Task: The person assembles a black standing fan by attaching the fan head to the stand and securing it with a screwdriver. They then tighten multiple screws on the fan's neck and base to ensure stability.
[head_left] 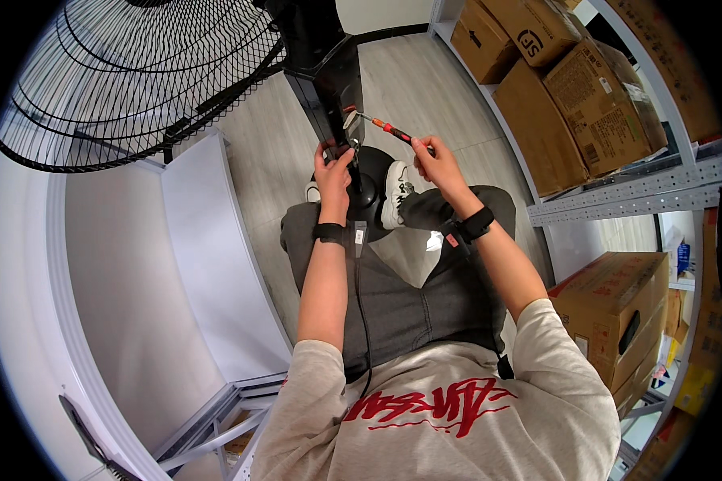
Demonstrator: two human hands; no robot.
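A black pedestal fan stands before me, its column housing (325,88) leaning toward my lap. My left hand (334,172) grips the lower end of that housing, fingers on one side and thumb at the other. Next to the thumb is a small shiny metal piece (356,145), too small to name. My right hand (440,167) is closed round the handle of a red and black screwdriver (395,131). Its shaft points left to a pale oval part (351,121) on the housing's side; whether the tip touches it I cannot tell.
The fan's wire cage (152,80) fills the upper left. Its round black base (369,180) sits between my white shoes (396,196). Cardboard boxes (537,128) rest on a metal rack (634,192) at right. A white panel (217,248) stands at left. A cable (363,313) crosses my lap.
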